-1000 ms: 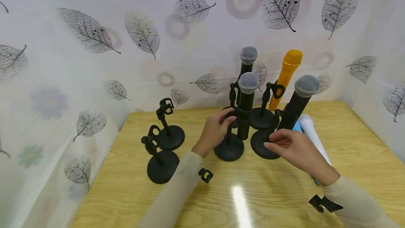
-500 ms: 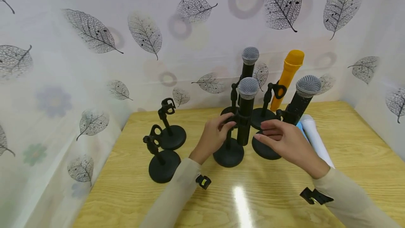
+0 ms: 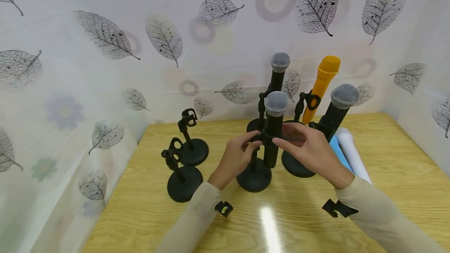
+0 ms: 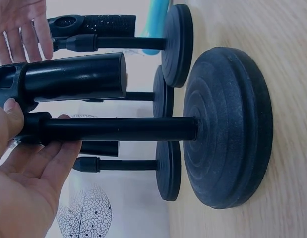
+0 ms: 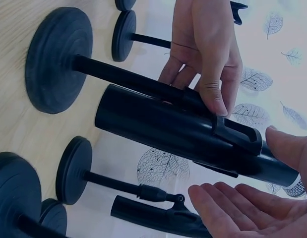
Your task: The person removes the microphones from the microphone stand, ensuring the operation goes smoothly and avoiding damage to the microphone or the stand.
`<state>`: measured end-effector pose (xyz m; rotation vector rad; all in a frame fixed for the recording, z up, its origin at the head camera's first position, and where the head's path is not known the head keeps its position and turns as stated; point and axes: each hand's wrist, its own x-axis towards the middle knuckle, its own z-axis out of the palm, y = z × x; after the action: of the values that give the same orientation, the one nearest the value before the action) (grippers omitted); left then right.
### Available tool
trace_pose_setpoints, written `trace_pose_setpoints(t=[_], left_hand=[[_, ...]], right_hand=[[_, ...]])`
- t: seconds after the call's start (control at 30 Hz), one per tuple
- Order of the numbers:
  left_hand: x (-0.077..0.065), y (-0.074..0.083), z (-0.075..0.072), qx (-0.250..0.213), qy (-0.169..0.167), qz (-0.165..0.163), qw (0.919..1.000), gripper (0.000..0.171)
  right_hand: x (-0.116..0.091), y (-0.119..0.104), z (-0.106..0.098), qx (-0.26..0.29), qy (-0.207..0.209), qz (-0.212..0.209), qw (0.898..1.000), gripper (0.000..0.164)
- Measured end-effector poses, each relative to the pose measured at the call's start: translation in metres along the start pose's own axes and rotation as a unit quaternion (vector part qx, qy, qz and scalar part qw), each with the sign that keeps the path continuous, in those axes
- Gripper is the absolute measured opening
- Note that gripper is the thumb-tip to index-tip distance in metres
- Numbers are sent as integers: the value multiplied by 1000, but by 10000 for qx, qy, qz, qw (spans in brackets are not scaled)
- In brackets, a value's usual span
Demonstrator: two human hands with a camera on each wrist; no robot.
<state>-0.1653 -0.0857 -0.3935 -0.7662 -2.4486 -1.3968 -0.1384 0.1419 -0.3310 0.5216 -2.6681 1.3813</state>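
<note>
Okay, smooth black mesh-headed mic [image 3: 274, 125], black round-based stand [image 3: 254, 177]. Left hand [image 3: 234, 155] pinches the stand; right hand [image 3: 313, 151] gapes around the mic.

The right hand [image 3: 311, 150] hides part of the blue object [image 3: 340, 153]; our left wrist view crops the front microphone [image 4: 76, 77] below its head.

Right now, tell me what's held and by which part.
Left hand: the front middle stand, by its joint at the clip. Right hand: nothing, open beside that stand's microphone.
</note>
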Motion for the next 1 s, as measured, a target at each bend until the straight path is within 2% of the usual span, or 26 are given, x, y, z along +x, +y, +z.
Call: trace_pose_setpoints(t=[0.5,0.73,1.0], left_hand=[[-15,5,-4,-15,44,45,10000,33],[-22,8,-7,-214,38,61,9997,34],[-27,11,-8,-237,105,170,9995,31]], right_hand=[[12,-16,9,-72,152,-324,9993,39],[12,-22,11,-288,248,-310,9988,35],[9,-24,14,-216,331,-427,9983,26]])
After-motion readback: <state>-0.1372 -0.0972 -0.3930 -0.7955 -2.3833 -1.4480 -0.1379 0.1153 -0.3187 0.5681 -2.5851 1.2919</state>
